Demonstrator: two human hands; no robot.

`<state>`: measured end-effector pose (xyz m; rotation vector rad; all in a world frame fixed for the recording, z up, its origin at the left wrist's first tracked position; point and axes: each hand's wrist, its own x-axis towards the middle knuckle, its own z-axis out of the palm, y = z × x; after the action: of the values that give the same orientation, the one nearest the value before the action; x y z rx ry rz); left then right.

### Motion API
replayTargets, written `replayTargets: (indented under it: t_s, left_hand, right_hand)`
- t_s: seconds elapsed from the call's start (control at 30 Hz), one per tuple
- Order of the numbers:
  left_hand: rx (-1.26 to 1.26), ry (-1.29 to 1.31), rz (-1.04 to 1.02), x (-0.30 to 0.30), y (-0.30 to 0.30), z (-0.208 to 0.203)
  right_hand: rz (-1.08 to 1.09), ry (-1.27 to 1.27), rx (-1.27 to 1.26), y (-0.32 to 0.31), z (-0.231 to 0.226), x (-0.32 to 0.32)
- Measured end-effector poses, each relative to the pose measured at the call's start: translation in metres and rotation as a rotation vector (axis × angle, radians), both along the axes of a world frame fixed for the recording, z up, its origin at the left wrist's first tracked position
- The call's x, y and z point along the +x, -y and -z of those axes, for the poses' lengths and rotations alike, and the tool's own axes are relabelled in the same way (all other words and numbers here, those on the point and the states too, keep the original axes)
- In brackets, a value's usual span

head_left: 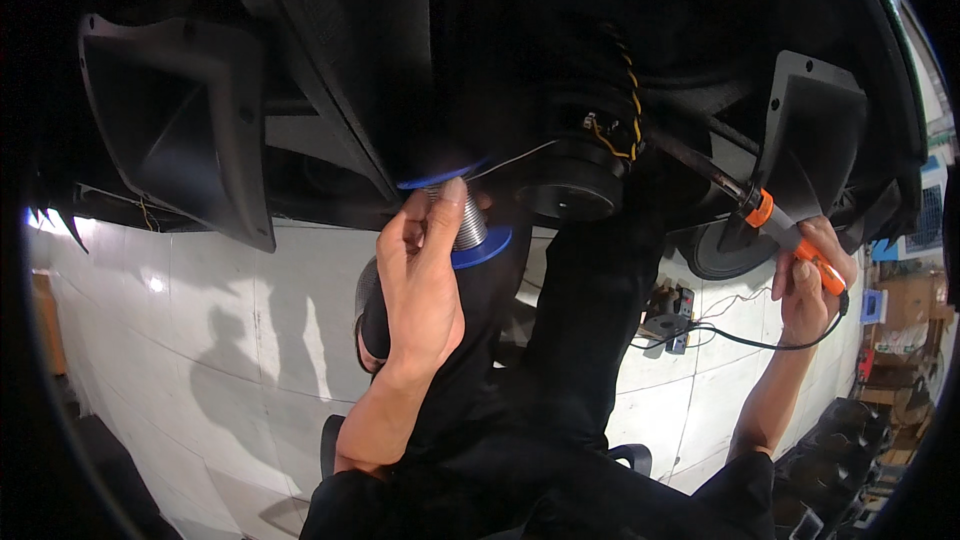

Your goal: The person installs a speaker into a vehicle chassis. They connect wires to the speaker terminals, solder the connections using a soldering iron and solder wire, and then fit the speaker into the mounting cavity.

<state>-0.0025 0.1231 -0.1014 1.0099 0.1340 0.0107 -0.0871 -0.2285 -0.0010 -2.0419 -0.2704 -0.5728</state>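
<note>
My left hand (pixel 425 275) is closed round a spool of solder wire (pixel 468 225) with blue rims. From the spool a thin strand of solder (pixel 515 157) runs up to the right toward a round black speaker driver (pixel 570 185). My right hand (pixel 812 280) grips the orange and grey handle of a soldering iron (pixel 780 225). Its dark shaft points up and left, near a twisted yellow and black wire (pixel 634 90) that leads to the driver's terminals. The iron's tip is lost in shadow, so I cannot tell whether it touches anything.
Black horn-shaped pieces stand at left (pixel 185 130) and right (pixel 812 130) of the dark cabinet. A black cord (pixel 740 342) hangs from the iron past a power strip (pixel 682 320) on the white tiled floor (pixel 250 340). Boxes (pixel 905 305) are stacked at far right.
</note>
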Motion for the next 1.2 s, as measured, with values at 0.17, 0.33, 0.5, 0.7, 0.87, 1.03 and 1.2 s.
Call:
replayTargets:
  t_s: [0.17,0.33,0.5,0.7,0.87,1.03,1.2]
  left_hand:
    - [0.050,-0.013,0.012,-0.007,-0.007,-0.007]
    - [0.076,-0.038,0.029,-0.013,-0.017,-0.010]
    - [0.090,-0.070,-0.072,-0.034,-0.022,-0.006]
    - [0.101,-0.134,-0.139,-0.045,-0.037,0.010]
    - [0.139,-0.170,-0.187,-0.055,-0.047,0.022]
    - [0.114,-0.263,-0.219,-0.059,-0.057,0.032]
    - [0.054,-0.414,-0.271,-0.066,-0.081,0.045]
  right_hand:
    - [0.086,0.002,0.024,0.000,0.009,-0.023]
    - [0.124,0.038,0.096,-0.009,0.017,-0.051]
    - [0.199,0.046,0.209,-0.005,0.036,-0.094]
    - [0.453,0.141,0.121,0.010,0.083,-0.165]
    - [0.821,0.140,0.270,0.023,0.119,-0.211]
    - [0.396,0.042,0.760,0.035,0.122,-0.220]
    - [0.592,0.053,1.047,0.051,0.157,-0.239]
